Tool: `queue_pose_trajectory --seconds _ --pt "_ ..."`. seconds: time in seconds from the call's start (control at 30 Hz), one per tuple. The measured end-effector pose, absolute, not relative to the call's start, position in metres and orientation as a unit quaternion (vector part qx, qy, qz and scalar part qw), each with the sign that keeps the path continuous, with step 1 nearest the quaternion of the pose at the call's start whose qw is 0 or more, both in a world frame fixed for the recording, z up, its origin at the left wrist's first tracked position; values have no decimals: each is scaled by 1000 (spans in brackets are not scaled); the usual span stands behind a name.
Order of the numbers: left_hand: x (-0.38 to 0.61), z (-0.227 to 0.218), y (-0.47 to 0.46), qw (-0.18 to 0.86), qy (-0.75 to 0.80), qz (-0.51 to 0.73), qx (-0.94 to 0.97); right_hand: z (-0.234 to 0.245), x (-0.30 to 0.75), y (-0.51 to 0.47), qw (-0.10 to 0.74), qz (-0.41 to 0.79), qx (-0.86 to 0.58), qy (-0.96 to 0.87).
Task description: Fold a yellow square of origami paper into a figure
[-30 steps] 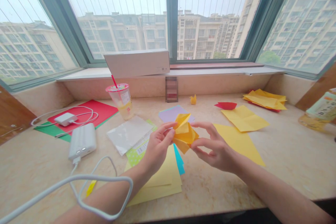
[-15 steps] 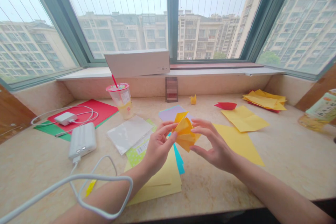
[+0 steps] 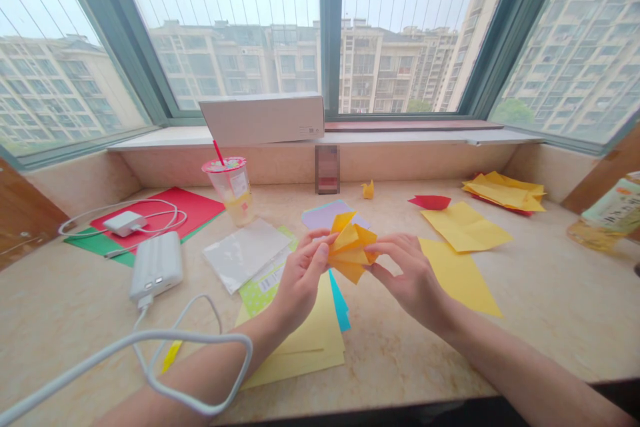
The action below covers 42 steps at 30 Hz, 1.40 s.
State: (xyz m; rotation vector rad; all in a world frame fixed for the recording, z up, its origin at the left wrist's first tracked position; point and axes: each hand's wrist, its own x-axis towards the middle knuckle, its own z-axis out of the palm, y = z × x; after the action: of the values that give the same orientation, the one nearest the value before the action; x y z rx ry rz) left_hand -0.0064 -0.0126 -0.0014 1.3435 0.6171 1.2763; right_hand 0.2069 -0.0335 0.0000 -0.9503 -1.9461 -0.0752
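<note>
From my distant post I watch two bare hands work a yellow origami [image 3: 353, 252] at the centre of the frame, held above a marbled counter [image 3: 555, 300]. The left hand [image 3: 304, 272] has its thumb and fingers clamped on the left side of the piece, while the right hand [image 3: 407, 270] pinches the right edge between thumb and forefinger. Pointed flaps spread at the top and bottom of the fold.

Just below the left wrist I see pale yellow sheets [image 3: 305, 353], with a blue paper [image 3: 341, 303] at their right edge. A green dotted packet [image 3: 256, 295] and a clear sleeve [image 3: 245, 255] lie left of centre, and a lilac sheet [image 3: 320, 215] sits behind the origami. Farther back, a small yellow figure [image 3: 368, 191] stands right of a pixelated object [image 3: 327, 170].

Right of centre, I count two yellow sheets, one creased [image 3: 465, 227], the other [image 3: 463, 280] nearer the right hand, below a red paper [image 3: 431, 202]. A stack [image 3: 505, 190] of yellow and red paper and a bottle [image 3: 605, 213] fill the right of the frame.

At left, a power bank [image 3: 157, 265] stands near a charger [image 3: 125, 223] on a red sheet [image 3: 175, 203]; a white cable [image 3: 200, 336] loops across the left forearm at lower left. A cup [image 3: 227, 183] with a red straw stands below a white box [image 3: 260, 121] on the sill.
</note>
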Motion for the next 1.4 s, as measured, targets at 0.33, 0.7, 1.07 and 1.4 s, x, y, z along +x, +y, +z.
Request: queue_pose_trajectory --seconds 0.33,0.7,1.07,1.4 --pt "-4 1 -12 564 299 564 524 3 198 -55 409 -247 -285 -831" --pt "-3 -2 -8 565 318 537 540 1 185 -50 328 -206 -281 -878" --pt "-4 9 -8 667 257 549 434 -2 201 -41 354 -128 -207 -903" --pt "-8 5 5 682 247 524 446 5 214 -32 315 -83 -182 -928"
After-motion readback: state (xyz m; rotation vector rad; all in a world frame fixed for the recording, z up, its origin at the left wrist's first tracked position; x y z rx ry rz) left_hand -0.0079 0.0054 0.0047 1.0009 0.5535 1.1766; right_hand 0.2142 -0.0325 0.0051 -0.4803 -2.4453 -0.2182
